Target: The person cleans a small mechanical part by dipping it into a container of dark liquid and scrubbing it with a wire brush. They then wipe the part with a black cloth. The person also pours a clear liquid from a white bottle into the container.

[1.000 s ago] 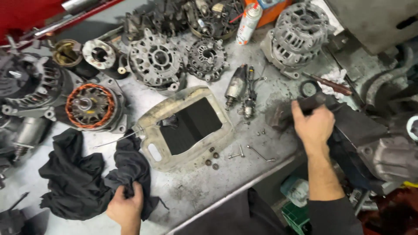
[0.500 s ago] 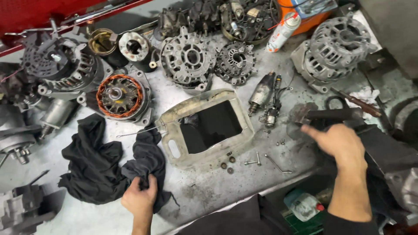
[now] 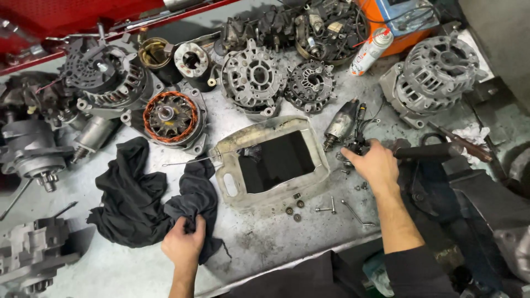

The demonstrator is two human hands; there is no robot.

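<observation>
My left hand (image 3: 184,243) is closed on a fold of a crumpled black cloth (image 3: 132,204) lying on the grey metal bench (image 3: 259,243). My right hand (image 3: 371,163) rests farther right, its fingers curled over a small wired metal part (image 3: 356,144), mostly hidden under them. That part lies beside a grey cylindrical starter piece (image 3: 341,124). Between my hands sits a dirty cut-open plastic jug (image 3: 229,182) used as a tray, dark inside. A thin wire rod (image 3: 185,161) pokes out from its left end.
Alternator housings (image 3: 436,72), end frames (image 3: 254,74) and a copper-wound stator (image 3: 172,117) crowd the back of the bench. A spray can (image 3: 371,51) lies at the back. Loose screws and washers (image 3: 326,208) lie near the front edge. A dark bench vise (image 3: 436,165) stands right of my right hand.
My right hand left the vise handle and moved left onto the small wired part. The view shifted, so the bench slid right. My left hand kept its grip on the cloth.
</observation>
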